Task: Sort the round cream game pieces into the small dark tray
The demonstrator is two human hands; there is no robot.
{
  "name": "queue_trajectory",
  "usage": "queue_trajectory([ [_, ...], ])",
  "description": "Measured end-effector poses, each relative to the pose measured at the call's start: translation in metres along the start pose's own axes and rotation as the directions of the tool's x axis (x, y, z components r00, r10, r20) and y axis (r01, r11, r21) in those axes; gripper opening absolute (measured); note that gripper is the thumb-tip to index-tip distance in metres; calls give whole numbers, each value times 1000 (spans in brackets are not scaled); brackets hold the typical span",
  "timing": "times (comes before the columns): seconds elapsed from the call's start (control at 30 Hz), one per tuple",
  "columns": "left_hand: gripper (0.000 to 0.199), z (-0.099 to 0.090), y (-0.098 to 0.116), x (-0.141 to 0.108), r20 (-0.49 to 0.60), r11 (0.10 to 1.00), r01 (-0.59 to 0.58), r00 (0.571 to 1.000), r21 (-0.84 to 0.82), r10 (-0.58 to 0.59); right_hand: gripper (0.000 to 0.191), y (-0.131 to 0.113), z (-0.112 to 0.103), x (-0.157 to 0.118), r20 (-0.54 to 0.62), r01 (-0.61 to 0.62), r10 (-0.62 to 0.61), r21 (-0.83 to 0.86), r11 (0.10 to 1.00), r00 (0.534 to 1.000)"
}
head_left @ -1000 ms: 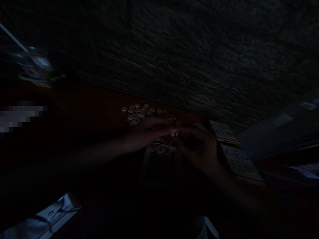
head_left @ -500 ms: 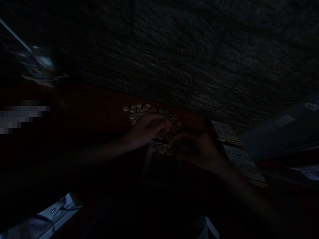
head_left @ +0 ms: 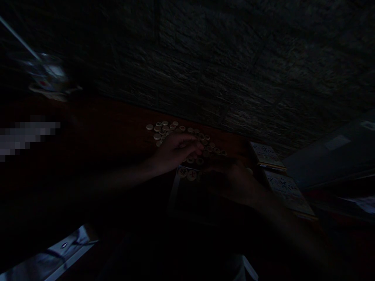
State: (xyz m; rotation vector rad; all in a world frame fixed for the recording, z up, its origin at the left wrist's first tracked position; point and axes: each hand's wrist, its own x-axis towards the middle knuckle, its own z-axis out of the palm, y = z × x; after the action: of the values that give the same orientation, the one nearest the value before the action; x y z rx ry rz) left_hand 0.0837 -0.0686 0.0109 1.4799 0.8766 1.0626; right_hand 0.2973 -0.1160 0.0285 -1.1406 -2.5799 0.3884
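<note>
The picture is very dark. Several round wooden pieces with carved marks [head_left: 157, 137] lie loose on the reddish table [head_left: 117, 117]. Over them is my left hand [head_left: 183, 150], its fingers curled together; whatever they hold, if anything, is hidden. Two marked round pieces [head_left: 191, 175] sit side by side at the top edge of a dark flat tray [head_left: 174, 195]. My right hand [head_left: 234, 179] is just right of these two, low over the tray's right side, with its fingers lost in shadow. A pale piece [head_left: 249, 171] shows beside its knuckles.
Two printed boxes [head_left: 266, 154] [head_left: 285, 191] lie at the right of the table. A rough stone wall [head_left: 205, 70] rises behind it. At the back left stands a clear cup [head_left: 51, 72] with a straw.
The third marked piece in the tray's row no longer shows clearly near my right fingers. My right hand has shifted slightly down, uncovering loose pieces behind it. My left hand has barely moved.
</note>
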Motion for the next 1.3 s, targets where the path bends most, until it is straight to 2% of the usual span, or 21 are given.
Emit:
queue_trajectory([
  [0.17, 15, 1, 2, 0, -11, 999, 31, 999, -41, -32, 29, 3, 2, -1, -18, 51, -52, -29, 998, 998],
  [0.37, 15, 0, -1, 1, -9, 999, -2, 1000, -33, 1, 34, 5, 0, -2, -62, 67, -65, 24, 998, 996],
  [0.47, 16, -2, -1, 2, -13, 999, -41, 999, -15, 41, 30, 11, -2, -1, -155, 43, -32, 72, 996, 987],
  [0.6, 21, -6, 0, 3, -11, 992, -99, 995, 76, 101, 19, 24, -3, 2, -362, -102, 124, 81, 992, 924],
  [0.7, 23, -9, 1, 5, -25, 980, -136, 990, 142, 141, 21, 32, -2, 4, -447, -205, 236, 116, 972, 863],
  [0.8, 22, -15, -1, 10, -60, 949, -182, 977, 259, 204, 24, 38, 0, 5, -475, -255, 292, 143, 956, 830],
  [1.0, 22, -30, -7, 22, -46, 831, -303, 930, 466, 365, 26, 48, 2, 7, -465, -264, 312, 168, 950, 828],
  [1.13, 22, -37, -7, 25, -37, 785, -298, 926, 543, 377, 27, 55, 5, 7, -463, -265, 336, 213, 941, 820],
  [1.3, 22, -39, -8, 26, -18, 742, -307, 919, 596, 394, 26, 60, 8, 8, -528, -268, 363, 249, 931, 768],
])
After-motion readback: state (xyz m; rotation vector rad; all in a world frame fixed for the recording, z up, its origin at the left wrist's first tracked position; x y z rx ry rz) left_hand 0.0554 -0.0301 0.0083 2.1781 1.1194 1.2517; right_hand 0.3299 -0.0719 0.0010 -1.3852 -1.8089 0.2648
